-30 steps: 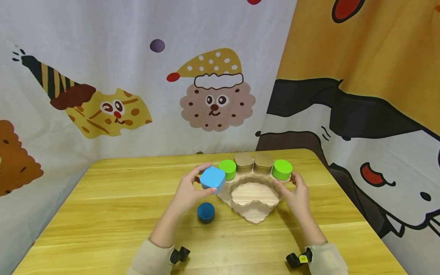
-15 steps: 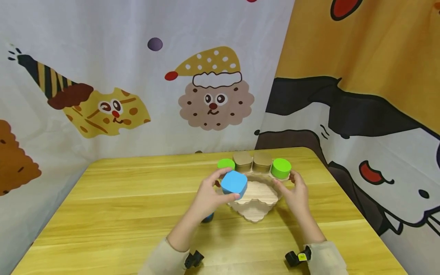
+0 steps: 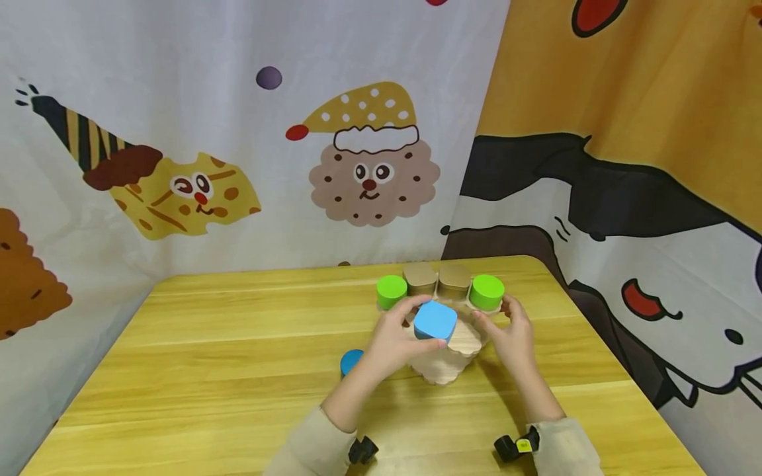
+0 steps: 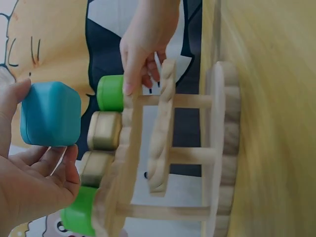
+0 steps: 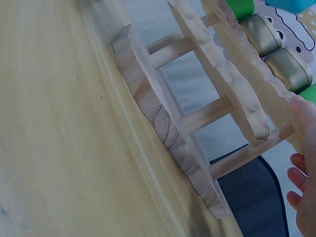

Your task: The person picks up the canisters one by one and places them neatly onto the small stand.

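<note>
My left hand (image 3: 393, 340) pinches a small blue rounded-square tin (image 3: 435, 321) between thumb and fingers. The tin hangs in the air above a wooden tiered stand (image 3: 440, 365), its flat top facing up. In the left wrist view the blue tin (image 4: 51, 113) is apart from the stand's upper tier (image 4: 131, 148). My right hand (image 3: 512, 334) grips the right end of that tier, its thumb on the edge beside a green round tin (image 3: 487, 291). Two gold tins (image 3: 420, 279) and another green tin (image 3: 391, 291) line the same tier.
A blue round tin (image 3: 352, 361) stands on the wooden table (image 3: 208, 370), partly hidden behind my left forearm. Scalloped boards joined by dowels form the stand's lower tiers (image 5: 222, 79). A cartoon-printed curtain (image 3: 226, 132) hangs behind the table.
My left hand has carried the blue rounded-square tin rightward, from beside the stand to over its middle. The right hand has kept its grip on the stand.
</note>
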Motion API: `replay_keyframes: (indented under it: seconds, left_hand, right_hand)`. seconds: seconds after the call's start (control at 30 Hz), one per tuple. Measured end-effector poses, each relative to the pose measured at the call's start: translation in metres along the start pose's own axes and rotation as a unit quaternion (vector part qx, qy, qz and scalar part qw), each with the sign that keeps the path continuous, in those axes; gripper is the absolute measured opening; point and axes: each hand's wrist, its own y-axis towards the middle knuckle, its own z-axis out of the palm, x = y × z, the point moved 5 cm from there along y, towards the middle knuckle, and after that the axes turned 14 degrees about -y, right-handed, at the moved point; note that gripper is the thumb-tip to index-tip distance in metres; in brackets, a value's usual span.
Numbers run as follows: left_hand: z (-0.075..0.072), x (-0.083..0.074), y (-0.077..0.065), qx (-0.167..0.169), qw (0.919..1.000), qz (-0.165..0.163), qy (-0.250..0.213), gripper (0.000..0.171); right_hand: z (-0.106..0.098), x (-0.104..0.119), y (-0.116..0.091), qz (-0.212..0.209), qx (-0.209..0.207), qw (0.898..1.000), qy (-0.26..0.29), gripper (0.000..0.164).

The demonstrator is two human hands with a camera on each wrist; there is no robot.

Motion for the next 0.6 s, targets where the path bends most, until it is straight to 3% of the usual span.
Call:
replay_keyframes:
  seconds: [0.13, 0.37, 0.6]
  left_hand:
    - [0.008, 0.008, 0.003, 0.001, 0.9999, -0.008, 0.015, 0.073]
    - [0.022, 0.019, 0.008, 0.009, 0.9999, -0.014, -0.003, 0.075]
    - [0.031, 0.024, 0.014, -0.006, 0.9999, -0.014, 0.007, 0.073]
  right_hand:
    - [0.000, 0.000, 0.000, 0.002, 0.005, 1.000, 0.002, 0.068]
    - [0.000, -0.001, 0.000, 0.005, 0.015, 1.000, 0.001, 0.071]
    - [-0.001, -0.001, 0.000, 0.006, 0.018, 1.000, -0.004, 0.071]
